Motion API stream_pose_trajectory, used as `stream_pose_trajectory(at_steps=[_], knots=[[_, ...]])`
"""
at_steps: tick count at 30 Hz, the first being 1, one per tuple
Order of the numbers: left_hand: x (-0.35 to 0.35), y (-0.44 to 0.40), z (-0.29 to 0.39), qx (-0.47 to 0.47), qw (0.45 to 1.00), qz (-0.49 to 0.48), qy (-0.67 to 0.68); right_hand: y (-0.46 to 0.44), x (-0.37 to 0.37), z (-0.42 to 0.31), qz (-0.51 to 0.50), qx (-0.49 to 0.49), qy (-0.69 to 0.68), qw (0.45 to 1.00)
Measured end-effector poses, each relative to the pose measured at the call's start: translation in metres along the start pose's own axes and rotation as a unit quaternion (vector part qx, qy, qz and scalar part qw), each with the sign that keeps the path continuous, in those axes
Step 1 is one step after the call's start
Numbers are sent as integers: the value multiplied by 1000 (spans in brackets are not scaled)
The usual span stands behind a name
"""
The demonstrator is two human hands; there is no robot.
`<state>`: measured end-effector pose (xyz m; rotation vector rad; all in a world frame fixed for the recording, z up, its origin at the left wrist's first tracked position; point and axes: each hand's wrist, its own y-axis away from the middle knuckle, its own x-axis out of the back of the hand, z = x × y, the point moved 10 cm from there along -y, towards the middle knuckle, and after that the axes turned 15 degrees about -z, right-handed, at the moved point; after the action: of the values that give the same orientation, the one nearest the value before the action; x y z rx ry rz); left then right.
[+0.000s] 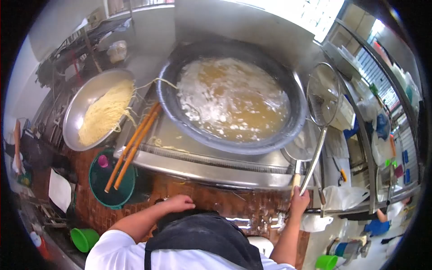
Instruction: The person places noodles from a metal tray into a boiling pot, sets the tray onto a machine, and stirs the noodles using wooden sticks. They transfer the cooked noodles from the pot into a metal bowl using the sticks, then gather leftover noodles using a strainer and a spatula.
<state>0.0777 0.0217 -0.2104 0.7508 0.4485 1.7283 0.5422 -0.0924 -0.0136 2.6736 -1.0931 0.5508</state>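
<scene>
My right hand is wrapped round the lower end of a long metal handle. That handle leads up to a round wire-mesh skimmer, held upright beside the wok's right side. Close to the same hand is the wooden handle of a second strainer, lying at the stove's right edge. My left hand is by my apron, fingers curled in, with nothing visible in them. A large dark wok contains bubbling, foamy liquid. Two long wooden chopsticks rest across the stove's front left edge.
On the left, a tilted steel bowl holds yellow noodles, with strands reaching the wok's rim. Loose noodles lie on the steel stove. Below stands a green bucket containing a pink cup. Metal shelving stands at right.
</scene>
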Motion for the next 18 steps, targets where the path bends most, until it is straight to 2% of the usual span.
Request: stream_pose_trajectory(at_steps=[1, 2, 3, 5, 6, 8, 9, 11, 15, 16, 18], knots=[[3, 16, -14, 21, 998, 14, -53, 1, -5, -2, 0, 12, 3, 1000], [3, 36, -36, 60, 995, 5, -77, 2, -3, -8, 43, 66, 70, 994], [4, 47, -61, 75, 995, -5, -66, 14, -12, -41, 37, 58, 82, 994], [-6, 74, -134, 103, 993, -32, -48, 20, -13, -48, 54, 72, 128, 988], [-10, 84, -184, 132, 989, -31, -54, 41, -30, -88, 40, 45, 66, 996], [-6, 113, -265, 204, 978, -40, -32, 53, -45, -115, 63, 69, 25, 995], [-4, 133, -293, 251, 967, -51, -5, 56, -51, -127, 71, 82, 4, 994], [17, 171, -325, 271, 962, 8, -19, 58, -74, -148, 65, 80, -8, 995], [16, 211, -408, 343, 914, 50, 211, 61, -120, -161, 32, 31, -34, 998], [16, 221, -422, 332, 885, 84, 316, 56, -127, -156, 26, 15, -31, 999], [37, 223, -428, 310, 940, 67, 125, 43, -139, -162, 4, -18, -36, 999]])
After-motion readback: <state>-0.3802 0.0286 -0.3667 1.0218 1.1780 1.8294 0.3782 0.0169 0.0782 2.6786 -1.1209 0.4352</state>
